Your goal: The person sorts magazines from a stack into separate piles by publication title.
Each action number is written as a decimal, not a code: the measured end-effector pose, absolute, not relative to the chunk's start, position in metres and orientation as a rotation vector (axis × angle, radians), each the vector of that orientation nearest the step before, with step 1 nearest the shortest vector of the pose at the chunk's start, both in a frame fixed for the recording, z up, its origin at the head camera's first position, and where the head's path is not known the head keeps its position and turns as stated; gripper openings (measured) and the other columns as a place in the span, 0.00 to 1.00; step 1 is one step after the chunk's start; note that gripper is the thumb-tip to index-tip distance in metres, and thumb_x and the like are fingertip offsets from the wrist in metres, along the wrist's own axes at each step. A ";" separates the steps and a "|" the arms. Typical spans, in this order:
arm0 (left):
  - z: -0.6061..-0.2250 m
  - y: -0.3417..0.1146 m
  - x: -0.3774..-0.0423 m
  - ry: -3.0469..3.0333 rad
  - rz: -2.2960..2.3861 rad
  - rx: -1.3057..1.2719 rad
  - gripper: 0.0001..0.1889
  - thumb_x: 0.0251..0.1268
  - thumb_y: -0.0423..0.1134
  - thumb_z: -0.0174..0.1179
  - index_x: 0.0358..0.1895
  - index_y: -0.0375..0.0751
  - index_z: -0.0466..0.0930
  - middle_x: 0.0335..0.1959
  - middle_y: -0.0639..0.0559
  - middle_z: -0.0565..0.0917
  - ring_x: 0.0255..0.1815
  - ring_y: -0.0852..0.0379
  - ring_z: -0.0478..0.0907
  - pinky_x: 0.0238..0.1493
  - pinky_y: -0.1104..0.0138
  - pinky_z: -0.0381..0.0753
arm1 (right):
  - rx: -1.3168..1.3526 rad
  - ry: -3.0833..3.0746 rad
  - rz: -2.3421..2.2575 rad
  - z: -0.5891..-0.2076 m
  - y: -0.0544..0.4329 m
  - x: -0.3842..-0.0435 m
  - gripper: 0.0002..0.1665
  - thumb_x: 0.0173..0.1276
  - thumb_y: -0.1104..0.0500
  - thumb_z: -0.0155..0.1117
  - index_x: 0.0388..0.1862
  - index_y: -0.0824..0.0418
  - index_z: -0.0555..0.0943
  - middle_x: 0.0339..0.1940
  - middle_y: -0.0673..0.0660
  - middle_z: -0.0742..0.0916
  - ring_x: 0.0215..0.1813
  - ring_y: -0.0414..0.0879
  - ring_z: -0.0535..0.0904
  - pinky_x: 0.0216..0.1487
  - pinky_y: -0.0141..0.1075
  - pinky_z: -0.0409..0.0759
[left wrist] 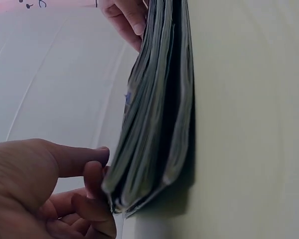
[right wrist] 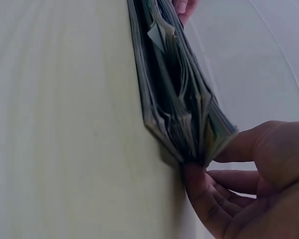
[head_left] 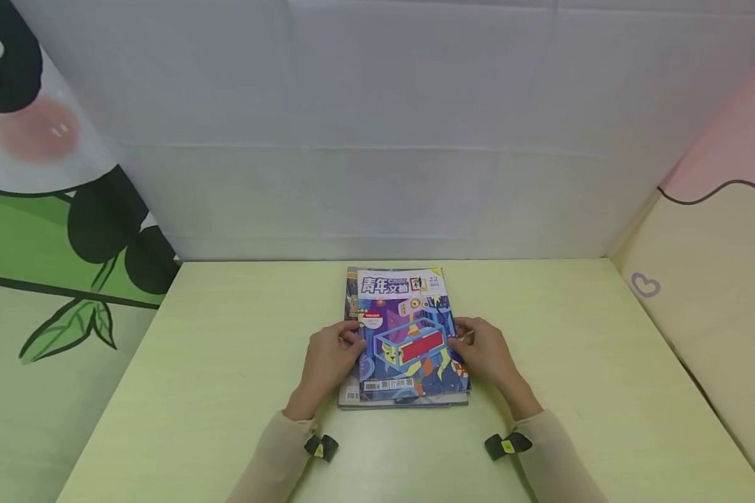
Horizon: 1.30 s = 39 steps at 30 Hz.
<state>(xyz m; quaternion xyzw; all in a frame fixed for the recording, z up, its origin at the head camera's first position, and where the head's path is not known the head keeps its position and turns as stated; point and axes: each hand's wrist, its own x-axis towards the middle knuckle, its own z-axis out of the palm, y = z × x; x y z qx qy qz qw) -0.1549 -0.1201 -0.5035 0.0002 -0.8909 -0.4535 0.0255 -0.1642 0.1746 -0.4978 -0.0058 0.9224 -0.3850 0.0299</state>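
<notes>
A stack of magazines [head_left: 405, 349] lies on the table, the top one with a purple and blue cover, shifted from those below. In the head view my left hand [head_left: 330, 360] is at the stack's left edge. Its curled fingers and thumb hold the spine side, seen close in the left wrist view beside the magazine spines [left wrist: 149, 149]. At the opposite edge my right hand [head_left: 487, 349] pinches the magazines. The right wrist view shows its thumb and index finger closed round the bunched page edges [right wrist: 189, 119], with gaps between the magazines.
The pale yellow table [head_left: 226, 391] reaches out on both sides of the stack. A white backdrop [head_left: 377, 175] rises behind it. Printed panels stand left [head_left: 50, 230] and right [head_left: 717, 293].
</notes>
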 end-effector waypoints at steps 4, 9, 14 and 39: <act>-0.506 -0.122 -0.155 -2.739 -1.391 -0.026 0.19 0.70 0.31 0.75 0.61 0.28 0.88 0.35 0.49 0.86 0.30 0.60 0.77 0.30 0.71 0.73 | -0.018 2.835 -1.182 -0.494 0.171 -0.163 0.27 0.77 0.66 0.74 0.70 0.74 0.81 0.49 0.63 0.89 0.42 0.50 0.84 0.41 0.38 0.85; -0.506 -0.125 -0.154 -2.728 -1.388 -0.068 0.20 0.70 0.30 0.74 0.63 0.28 0.87 0.42 0.45 0.87 0.36 0.57 0.80 0.37 0.69 0.80 | -0.003 2.816 -1.211 -0.492 0.169 -0.163 0.26 0.77 0.66 0.73 0.70 0.73 0.81 0.49 0.64 0.89 0.43 0.51 0.85 0.44 0.41 0.89; -0.502 -0.125 -0.151 -2.742 -1.401 -0.113 0.23 0.68 0.28 0.75 0.66 0.28 0.85 0.47 0.43 0.87 0.41 0.53 0.84 0.44 0.62 0.87 | -0.019 2.817 -1.203 -0.488 0.170 -0.161 0.28 0.77 0.66 0.73 0.73 0.73 0.79 0.48 0.64 0.89 0.43 0.51 0.85 0.44 0.40 0.88; -0.499 -0.120 -0.133 -2.655 -1.798 -0.209 0.39 0.64 0.21 0.72 0.80 0.28 0.71 0.62 0.34 0.80 0.54 0.42 0.85 0.55 0.51 0.92 | 0.093 2.643 -1.501 -0.480 0.171 -0.140 0.32 0.82 0.67 0.66 0.82 0.65 0.73 0.49 0.65 0.88 0.45 0.52 0.88 0.42 0.34 0.87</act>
